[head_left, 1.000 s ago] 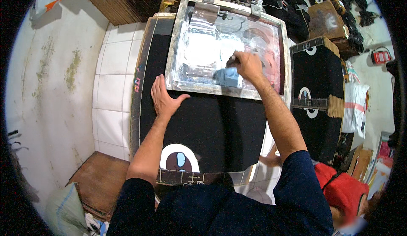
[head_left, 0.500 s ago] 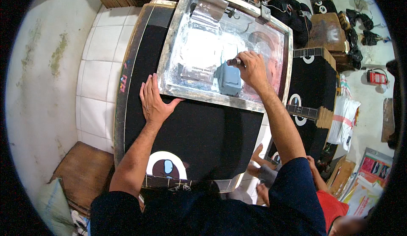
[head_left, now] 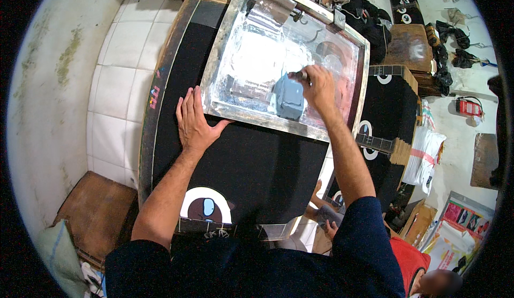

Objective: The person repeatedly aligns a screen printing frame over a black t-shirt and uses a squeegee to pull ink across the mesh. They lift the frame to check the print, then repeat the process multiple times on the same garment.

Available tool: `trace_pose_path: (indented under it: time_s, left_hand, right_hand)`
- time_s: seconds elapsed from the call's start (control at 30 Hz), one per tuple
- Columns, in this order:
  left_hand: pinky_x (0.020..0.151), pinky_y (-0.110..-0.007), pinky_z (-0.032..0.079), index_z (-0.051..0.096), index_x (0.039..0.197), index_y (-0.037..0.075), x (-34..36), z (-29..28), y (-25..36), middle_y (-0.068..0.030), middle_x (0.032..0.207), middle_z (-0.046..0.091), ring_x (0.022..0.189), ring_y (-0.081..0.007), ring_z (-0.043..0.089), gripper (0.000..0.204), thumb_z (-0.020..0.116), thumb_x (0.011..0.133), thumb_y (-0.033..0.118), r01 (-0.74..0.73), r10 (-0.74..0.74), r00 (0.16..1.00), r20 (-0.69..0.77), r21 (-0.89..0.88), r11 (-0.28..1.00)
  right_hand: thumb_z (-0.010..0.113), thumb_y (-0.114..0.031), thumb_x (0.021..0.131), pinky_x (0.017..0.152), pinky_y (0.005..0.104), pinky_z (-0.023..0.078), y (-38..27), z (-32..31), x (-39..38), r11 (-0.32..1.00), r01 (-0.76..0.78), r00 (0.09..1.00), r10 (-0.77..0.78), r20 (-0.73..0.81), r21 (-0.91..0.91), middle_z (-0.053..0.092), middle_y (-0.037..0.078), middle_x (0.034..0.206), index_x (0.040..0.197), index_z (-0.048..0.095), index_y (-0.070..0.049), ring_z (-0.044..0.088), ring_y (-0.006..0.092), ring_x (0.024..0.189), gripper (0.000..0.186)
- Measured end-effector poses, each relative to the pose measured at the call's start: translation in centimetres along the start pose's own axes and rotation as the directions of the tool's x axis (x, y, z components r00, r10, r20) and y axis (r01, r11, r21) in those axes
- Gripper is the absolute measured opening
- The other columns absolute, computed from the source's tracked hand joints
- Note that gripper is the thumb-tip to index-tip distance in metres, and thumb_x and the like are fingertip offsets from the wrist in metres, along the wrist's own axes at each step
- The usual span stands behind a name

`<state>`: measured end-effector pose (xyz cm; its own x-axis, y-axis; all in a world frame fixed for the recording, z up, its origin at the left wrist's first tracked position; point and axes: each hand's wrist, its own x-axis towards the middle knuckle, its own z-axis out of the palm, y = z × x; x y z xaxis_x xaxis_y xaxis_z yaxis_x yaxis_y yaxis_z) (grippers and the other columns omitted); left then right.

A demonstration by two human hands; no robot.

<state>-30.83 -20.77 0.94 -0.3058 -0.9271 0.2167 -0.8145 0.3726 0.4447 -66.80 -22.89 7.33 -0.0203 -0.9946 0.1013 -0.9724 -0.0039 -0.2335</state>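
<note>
My right hand (head_left: 320, 88) is closed round a short dark-handled squeegee (head_left: 296, 76), whose far part is hidden by my fingers. Beneath it, a patch of blue-grey ink (head_left: 290, 99) covers part of the mesh of a printing screen (head_left: 267, 124). The screen has a worn pale frame and lies over black fabric (head_left: 251, 159) on a long board. My left hand (head_left: 195, 121) rests flat with fingers spread, its fingertips beside the frame's near left corner and its thumb along the near edge. Nearer to me, the fabric bears a round white, brown and blue motif (head_left: 208, 206).
Metal clamps (head_left: 339, 18) sit along the screen's far edge. To the right, another board carries printed black fabric (head_left: 396, 105). A person in a red top (head_left: 407, 260) is at the lower right. Brown boards (head_left: 96, 207) lie at lower left, near the wall.
The view has shifted slightly. My right hand and the squeegee remain over the blue-grey ink, with little visible movement. My left hand stays at the frame corner.
</note>
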Motion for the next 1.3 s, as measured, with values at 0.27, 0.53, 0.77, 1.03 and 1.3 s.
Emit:
trace_pose_path:
  time_s: [0.27,0.53,0.77,1.03,1.3]
  left_hand:
    - [0.124,-0.055,0.023,0.026,0.158,-0.005,0.0,-0.5,0.2,-0.0254,0.156,0.041,0.148,-0.0351,0.038,0.122,0.089,0.072,0.055,-0.001,0.001,1.000,-0.012,-0.021,1.000]
    - [0.125,-0.055,0.022,0.024,0.158,-0.005,0.2,-0.6,0.1,-0.0260,0.157,0.039,0.150,-0.0351,0.035,0.122,0.088,0.072,0.054,0.015,-0.014,0.999,0.040,-0.025,1.000]
    - [0.125,-0.056,0.020,0.024,0.158,-0.006,0.2,-0.5,0.0,-0.0260,0.156,0.039,0.151,-0.0353,0.034,0.123,0.086,0.072,0.055,0.012,-0.011,0.999,0.051,-0.025,1.000]
    - [0.126,-0.057,0.017,0.021,0.159,-0.005,0.4,-0.4,-0.4,-0.0240,0.158,0.037,0.152,-0.0351,0.031,0.120,0.083,0.077,0.057,0.023,-0.016,0.996,0.084,-0.080,0.997]
    - [0.126,-0.056,0.018,0.024,0.158,-0.007,0.2,-0.4,-0.6,-0.0248,0.156,0.041,0.151,-0.0350,0.033,0.118,0.083,0.076,0.055,0.028,-0.020,0.997,0.074,-0.110,0.994]
  right_hand:
    - [0.069,-0.014,0.089,0.086,0.0466,0.040,-2.5,-0.1,-5.3,0.993,-0.095,0.987,0.085,-0.135,-0.066,0.067,0.006,0.096,0.098,0.067,-0.013,0.062,0.0292,0.097,0.009]
    - [0.085,-0.054,0.079,0.108,0.0529,0.044,-2.8,-4.0,-5.6,0.996,-0.006,0.926,-0.027,0.377,0.086,0.071,0.012,0.122,0.120,0.073,-0.014,0.063,0.0307,0.124,0.059]
    - [0.087,-0.043,0.079,0.107,0.0468,0.047,0.6,4.2,20.2,0.974,0.200,0.880,-0.224,-0.418,-0.102,0.063,0.019,0.137,0.139,0.057,-0.003,0.058,0.0394,0.127,0.078]
    - [0.094,-0.046,0.067,0.094,0.0455,0.056,-4.0,0.6,22.7,0.983,-0.034,0.952,0.086,0.293,-0.180,0.073,0.021,0.117,0.137,0.062,-0.004,0.071,0.0358,0.108,0.088]
    - [0.082,-0.020,0.081,0.074,0.0539,0.053,-9.0,3.0,12.2,0.978,-0.102,0.993,0.089,-0.077,-0.181,0.074,0.014,0.093,0.113,0.066,-0.011,0.071,0.0403,0.088,0.036]
